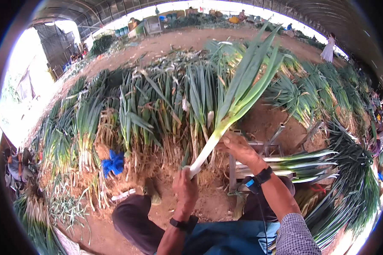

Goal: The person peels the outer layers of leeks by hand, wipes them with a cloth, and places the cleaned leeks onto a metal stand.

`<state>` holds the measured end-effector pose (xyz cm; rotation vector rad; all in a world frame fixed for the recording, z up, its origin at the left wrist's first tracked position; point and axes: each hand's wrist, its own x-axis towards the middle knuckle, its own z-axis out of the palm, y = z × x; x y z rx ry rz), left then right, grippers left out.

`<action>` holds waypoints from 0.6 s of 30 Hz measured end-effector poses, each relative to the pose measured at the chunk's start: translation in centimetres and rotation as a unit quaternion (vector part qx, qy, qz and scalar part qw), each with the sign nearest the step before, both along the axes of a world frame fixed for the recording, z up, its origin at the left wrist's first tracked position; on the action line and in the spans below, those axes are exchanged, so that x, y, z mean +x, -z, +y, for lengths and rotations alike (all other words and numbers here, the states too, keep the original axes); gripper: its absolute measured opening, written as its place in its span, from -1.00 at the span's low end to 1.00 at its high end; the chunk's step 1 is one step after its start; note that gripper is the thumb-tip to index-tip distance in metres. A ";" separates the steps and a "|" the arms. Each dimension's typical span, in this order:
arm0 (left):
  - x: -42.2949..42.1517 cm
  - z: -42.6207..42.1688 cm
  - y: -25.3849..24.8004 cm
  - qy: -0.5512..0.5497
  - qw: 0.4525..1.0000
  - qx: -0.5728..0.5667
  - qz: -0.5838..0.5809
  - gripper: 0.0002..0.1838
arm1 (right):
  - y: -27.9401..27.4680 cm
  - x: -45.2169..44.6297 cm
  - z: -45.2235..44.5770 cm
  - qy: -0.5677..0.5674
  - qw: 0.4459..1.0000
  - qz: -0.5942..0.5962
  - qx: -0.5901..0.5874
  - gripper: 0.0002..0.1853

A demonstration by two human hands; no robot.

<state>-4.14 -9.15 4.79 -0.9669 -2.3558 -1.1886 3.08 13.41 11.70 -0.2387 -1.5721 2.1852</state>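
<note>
A large leek (215, 138) runs slantwise in front of me, its white end low and its green leaves fanned to the upper right. My left hand (185, 189) is closed round the white root end. Higher up, my right hand (238, 148) touches the stalk near where the green starts, its fingers bent and partly behind the stalk. Peeled leeks (293, 163) lie stacked on a low metal frame (232, 172) to the right, beside my right forearm. Behind the held leek stands a long row of unpeeled leeks (147, 114) with rooty bases.
A blue cloth or bag (112, 163) lies among the roots at the left. More leeks (349, 182) are heaped at the right, and others (32, 208) at the lower left. A person in a light dress (329, 49) stands far off; another person (15, 165) is at the left edge.
</note>
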 end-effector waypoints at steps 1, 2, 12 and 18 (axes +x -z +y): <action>0.5 0.5 -0.1 0.011 1.000 -0.019 -0.013 -0.66 | -0.1 -0.6 -1.0 0.015 0.999 -0.004 -0.049 -0.68; 1.1 0.3 0.1 0.023 0.998 -0.041 -0.029 -0.67 | -0.1 -1.2 -1.9 0.033 0.995 -0.006 -0.097 -0.68; -6.1 0.2 -3.8 0.369 0.819 0.041 -0.437 -0.27 | 0.2 -4.3 0.2 -0.044 0.974 0.043 -0.219 -0.76; -5.2 0.9 -1.4 0.465 0.694 -0.026 -0.548 -0.24 | -0.6 -5.2 0.4 -0.032 0.973 0.040 -0.227 -0.78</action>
